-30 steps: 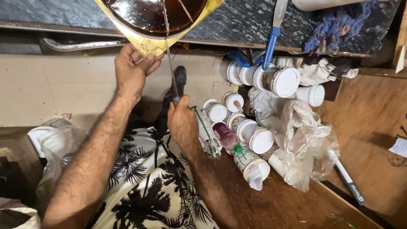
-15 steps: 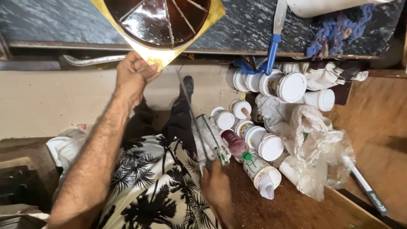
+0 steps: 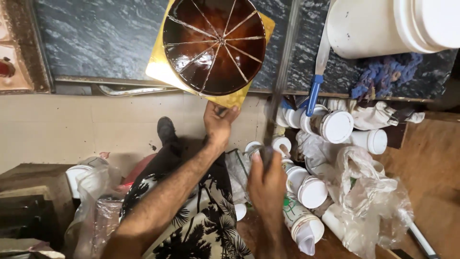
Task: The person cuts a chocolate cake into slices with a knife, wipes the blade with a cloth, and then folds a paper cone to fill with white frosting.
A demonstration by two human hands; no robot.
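A round dark glazed cake [image 3: 214,45], scored into several wedge slices, sits on a gold board [image 3: 158,67] at the edge of a dark marble counter [image 3: 96,38]. My left hand [image 3: 219,122] grips the board's near corner from below. My right hand [image 3: 266,182] is closed on the handle of a long knife [image 3: 285,72]. Its blurred blade points up, just right of the cake and not touching it.
Several white lidded jars [image 3: 335,125] and crumpled plastic bags [image 3: 369,201] crowd the shelf to the right. A white bucket [image 3: 378,24], a blue-handled tool [image 3: 315,91] and a blue cloth [image 3: 383,76] are on the counter. My shoe [image 3: 166,129] rests on the tiled floor.
My right hand dropped low, then came back up with the knife now upright at the cake's right side. More of the cake shows. My left hand stayed on the board.
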